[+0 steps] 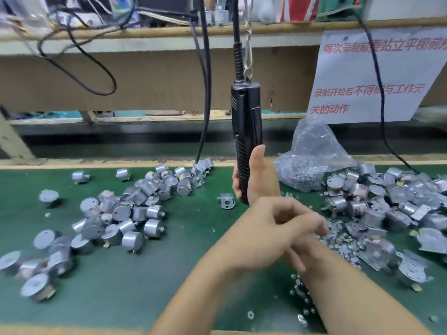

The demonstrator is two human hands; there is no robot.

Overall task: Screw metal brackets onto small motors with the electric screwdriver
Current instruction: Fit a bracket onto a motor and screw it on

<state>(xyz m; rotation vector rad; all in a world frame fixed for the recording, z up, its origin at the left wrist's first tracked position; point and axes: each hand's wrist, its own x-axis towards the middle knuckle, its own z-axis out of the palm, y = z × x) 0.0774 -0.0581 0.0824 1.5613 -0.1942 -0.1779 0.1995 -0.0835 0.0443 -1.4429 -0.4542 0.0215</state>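
Observation:
My right hand grips the lower body of the black electric screwdriver, which hangs upright from a cord and hook above the green mat. Its tip is hidden behind my left hand, which crosses over my right forearm. The left hand's blurred, curled fingers point right, over a scatter of small screws and washers; I cannot see whether they pinch anything. One metal bracket stands alone on the mat just left of the screwdriver. Loose round motors are heaped on the left.
A pile of motors with brackets and flat plates fills the right side. A clear plastic bag of small metal parts sits behind it. Black cables hang from the shelf, and a paper notice hangs at the back right.

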